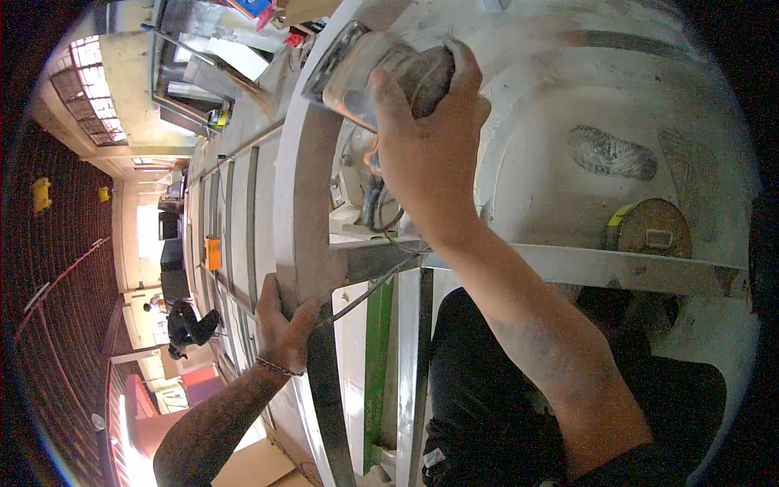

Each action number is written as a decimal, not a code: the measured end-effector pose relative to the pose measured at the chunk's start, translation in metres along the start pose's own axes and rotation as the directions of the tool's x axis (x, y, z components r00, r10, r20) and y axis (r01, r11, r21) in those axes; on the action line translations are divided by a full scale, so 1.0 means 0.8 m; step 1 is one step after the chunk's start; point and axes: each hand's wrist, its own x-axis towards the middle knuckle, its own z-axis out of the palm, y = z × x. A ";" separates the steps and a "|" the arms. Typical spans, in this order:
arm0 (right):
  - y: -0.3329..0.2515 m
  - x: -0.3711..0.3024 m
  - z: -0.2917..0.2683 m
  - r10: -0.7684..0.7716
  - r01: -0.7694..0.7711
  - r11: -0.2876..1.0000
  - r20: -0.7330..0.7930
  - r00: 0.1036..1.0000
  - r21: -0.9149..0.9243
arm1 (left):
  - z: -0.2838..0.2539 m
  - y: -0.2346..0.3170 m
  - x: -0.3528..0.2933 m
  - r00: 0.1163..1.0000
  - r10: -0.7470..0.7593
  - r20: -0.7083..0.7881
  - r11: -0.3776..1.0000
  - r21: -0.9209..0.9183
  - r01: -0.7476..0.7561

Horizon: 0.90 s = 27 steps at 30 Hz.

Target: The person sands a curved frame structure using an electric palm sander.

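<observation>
My right hand (434,142) is closed round the dark, rounded top of a dusty power sander (353,77) with an orange body. The sander's flat pad lies against the upper part of a curved pale grey frame (304,211). Lower on that same frame, my left hand (286,325) grips the edge, with fingers on the outer side and thumb on the near face. A bracelet circles the left wrist. From the frame's lower end a metal crossbar (568,266) runs to the right, and a dark cable (369,294) passes near the joint.
A round, dusty tape measure (653,227) with a yellow edge rests by the crossbar. Shoe prints (614,152) mark the dusty grey surface. Metal bars (251,219) stretch off left, with an orange object (213,253) on them. A person in dark clothes (188,329) is farther back.
</observation>
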 end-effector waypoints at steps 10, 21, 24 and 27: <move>0.008 0.011 0.003 -0.004 0.005 0.999 -0.015 1.000 0.049 | 0.000 0.005 0.002 0.999 0.015 0.045 1.000 0.007 -0.016; 0.002 -0.033 -0.012 -0.013 0.012 1.000 0.079 0.997 0.009 | 0.002 0.007 0.000 0.998 0.049 0.039 0.996 -0.080 -0.046; 0.000 -0.039 -0.019 0.017 -0.016 1.000 0.112 0.994 -0.011 | 0.002 0.015 0.000 0.998 0.033 0.047 0.999 -0.022 -0.032; 0.001 -0.043 -0.027 0.063 -0.064 0.998 0.140 0.988 0.002 | 0.001 0.015 0.001 0.999 0.021 0.049 0.998 0.055 -0.023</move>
